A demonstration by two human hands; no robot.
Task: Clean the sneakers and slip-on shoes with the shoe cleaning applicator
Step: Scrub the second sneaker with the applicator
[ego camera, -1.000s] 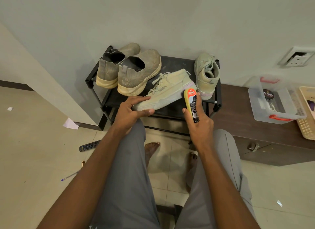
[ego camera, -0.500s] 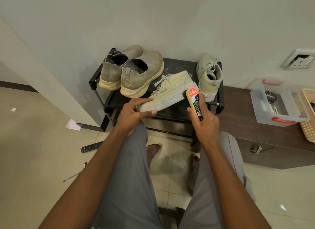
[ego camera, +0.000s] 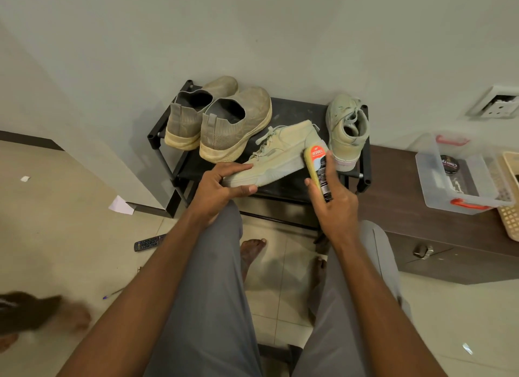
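- We grip the toe end of a pale green sneaker (ego camera: 276, 156) with our left hand (ego camera: 217, 189), thumb lying along the upper and fingers curled under the sole, so the shoe lies on its side with the heel pointing away from that grip
- Our right hand (ego camera: 335, 205) is wrapped round the shoe cleaning applicator (ego camera: 318, 170), thumb on its near-left edge and a finger running up its right side; its yellow and orange top end sits against the heel of the held sneaker
- Just beyond the right-hand grip, the second sneaker (ego camera: 348, 130) stands on the black shoe rack (ego camera: 292, 109), heel towards us, close beside the applicator's tip
- Beyond the left-hand grip, two grey slip-on shoes (ego camera: 224, 123) sit side by side on the same rack, the nearer one just beside the held sneaker's laces
- Right of the right hand, well apart, a clear plastic box (ego camera: 463, 177) with red handles rests on a dark wooden cabinet (ego camera: 407, 222)
- Left of and below the left hand, a remote control (ego camera: 148, 242) and a pen (ego camera: 112, 293) lie on the tiled floor
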